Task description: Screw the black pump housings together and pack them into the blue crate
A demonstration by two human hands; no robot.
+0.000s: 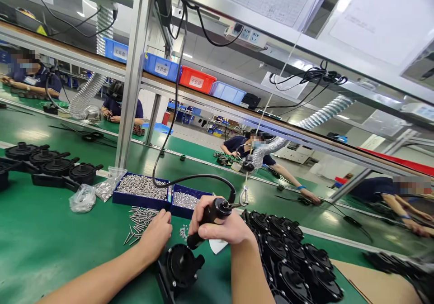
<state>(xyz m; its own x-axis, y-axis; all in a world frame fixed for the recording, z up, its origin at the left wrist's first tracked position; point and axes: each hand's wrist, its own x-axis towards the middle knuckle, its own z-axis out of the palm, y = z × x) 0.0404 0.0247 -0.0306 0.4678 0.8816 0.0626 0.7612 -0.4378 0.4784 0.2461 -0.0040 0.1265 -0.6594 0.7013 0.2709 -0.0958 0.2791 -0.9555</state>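
My right hand [225,227] is wrapped round a black electric screwdriver [213,216], which tilts downward. Its tip meets the upper edge of a round black pump housing [183,265], where screw heads show around the rim. My left hand [158,234] is closed with curled fingers, beside loose screws [140,220] and just above and left of the housing. What its fingers hold, if anything, is hidden. Small nuts [184,232] lie between the hands. A cord runs from the screwdriver's top, and a metal hook [243,196] hangs by it.
Behind the hands stand a blue tray of screws [142,187] and a blue tray of nuts [186,200]. Black housings are grouped at right [291,268] and left [57,163]. Plastic bags [83,198] lie left. A metal post [130,78] rises behind; co-workers sit beyond.
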